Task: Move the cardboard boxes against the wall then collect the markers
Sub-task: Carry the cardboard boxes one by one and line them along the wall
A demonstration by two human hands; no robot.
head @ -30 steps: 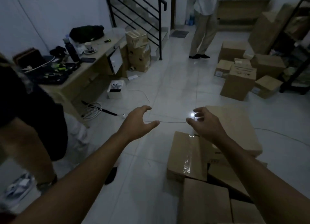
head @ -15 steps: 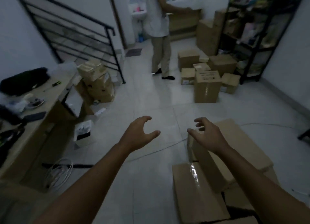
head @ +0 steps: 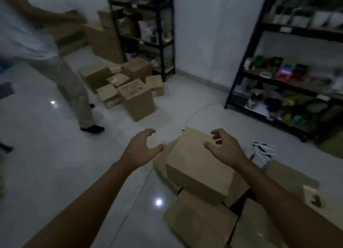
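**Both hands spread above the top cardboard box**

The left hand [head: 142, 148] reaches forward with fingers and thumb spread wide, holding nothing, over the floor just left of the top cardboard box [head: 199, 166]. The right hand [head: 225, 147] hangs over that box's upper face, fingers loosely curved and apart, gripping nothing; whether it touches the cardboard cannot be told.

The top box lies tilted on a heap of flat closed cartons [head: 200, 223], all sealed, contents unseen. Just right of the heap, a scatter of white markers [head: 262, 152] lies on the floor. Farther back, a cluster of closed boxes [head: 136, 99] stands near a black shelving unit [head: 161, 34].

The floor [head: 55, 164] is glossy white tile in a dim room with a white wall [head: 213, 34]. A second black rack [head: 289, 84] at right carries colourful, blurred items. A person in a white shirt [head: 27, 30] stands at left.
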